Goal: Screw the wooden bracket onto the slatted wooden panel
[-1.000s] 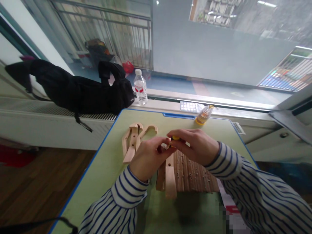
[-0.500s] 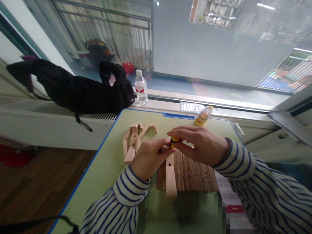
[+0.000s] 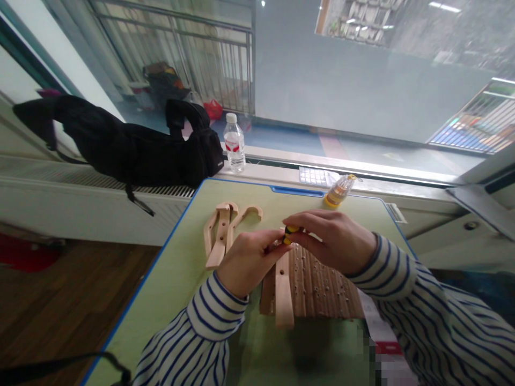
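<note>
Your right hand [image 3: 332,240] grips a small yellow-and-black handle [image 3: 292,229] between thumb and fingers. Your left hand [image 3: 247,262] meets it at the handle's lower end; whether those fingertips pinch anything, you can't tell. Below both hands, a wooden piece [image 3: 284,297] lies on corrugated brown board [image 3: 322,292] on your bench [image 3: 173,300].

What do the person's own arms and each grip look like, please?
The left sleeve and right sleeve are loose and white with dark blue stripes, ending in striped cuffs. The left grip and right grip are bare, without gloves.
</note>
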A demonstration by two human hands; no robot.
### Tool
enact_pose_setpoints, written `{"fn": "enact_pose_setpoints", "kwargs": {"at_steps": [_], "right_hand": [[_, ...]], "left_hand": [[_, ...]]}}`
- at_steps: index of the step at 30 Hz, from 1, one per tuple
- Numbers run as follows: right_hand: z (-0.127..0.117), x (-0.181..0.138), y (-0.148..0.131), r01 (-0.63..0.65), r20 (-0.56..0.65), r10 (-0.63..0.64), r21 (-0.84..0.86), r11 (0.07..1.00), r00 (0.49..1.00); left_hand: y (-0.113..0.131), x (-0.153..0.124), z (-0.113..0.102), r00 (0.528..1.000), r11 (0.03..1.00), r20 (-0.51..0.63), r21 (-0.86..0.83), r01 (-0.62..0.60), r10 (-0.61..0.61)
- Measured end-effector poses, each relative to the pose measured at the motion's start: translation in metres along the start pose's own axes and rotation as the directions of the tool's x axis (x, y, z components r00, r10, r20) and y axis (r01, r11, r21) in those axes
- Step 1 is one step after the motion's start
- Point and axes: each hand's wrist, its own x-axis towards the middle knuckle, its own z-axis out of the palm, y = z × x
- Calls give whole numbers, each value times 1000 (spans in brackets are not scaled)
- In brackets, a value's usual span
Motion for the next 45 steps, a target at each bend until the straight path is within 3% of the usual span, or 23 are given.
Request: {"fn": "enact_pose_setpoints", "kwargs": {"at_steps": [7,16,26,45], "right_hand": [[5,-2,-3,-32,-26,31,-53,998,999],[5,-3,-7,-53,-17,53,14,998,998],[-6,5,-12,-4,166,0,24,1000,986],[11,-1,-17,-88,1,88,-77,993,996]], "left_hand": [[-1,0,2,1000,999,9,27,-26,26],[-1,-4,6,995,1000,-102,4,-20,21],[-3,-4,4,994,997,-82,33,-63,66],[-4,-4,0,993,989,19,-95,-114,116]]}}
